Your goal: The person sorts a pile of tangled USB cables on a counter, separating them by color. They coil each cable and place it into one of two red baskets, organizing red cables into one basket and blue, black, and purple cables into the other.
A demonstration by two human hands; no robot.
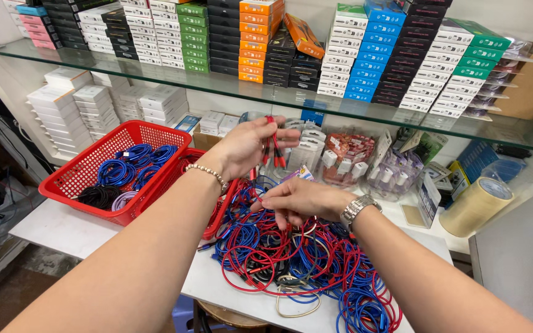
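Head view. Left hand [242,148] is raised above the table, fingers [282,137] curled and pinched on a small bunch of red cable ends [272,145]; the plugs hang down from between thumb and forefingers, just below the fingertips. A beaded bracelet [208,172] sits on that wrist.

Right hand [300,200] is lower, palm down, resting on the cable pile [297,265]. Its fingers point toward the left and are bent narrow, tips pressed into red and blue strands at the pile's upper left edge; whether a strand is actually gripped cannot be told. A metal watch [358,209] is on the wrist.

The pile is a loose tangle of red, blue and a few pale cables, spread on the white table [63,231], directly under and in front of the right hand, below the left hand.

Left of the pile: a red basket [81,169] holding coiled blue, black and lilac cables; a second red basket [177,176] lies against it, partly hidden by the left forearm. Behind the hands: clear packets of small plugs [347,157], a roll of tape [476,206] to the right, and a glass shelf [279,98] carrying stacked coloured boxes.
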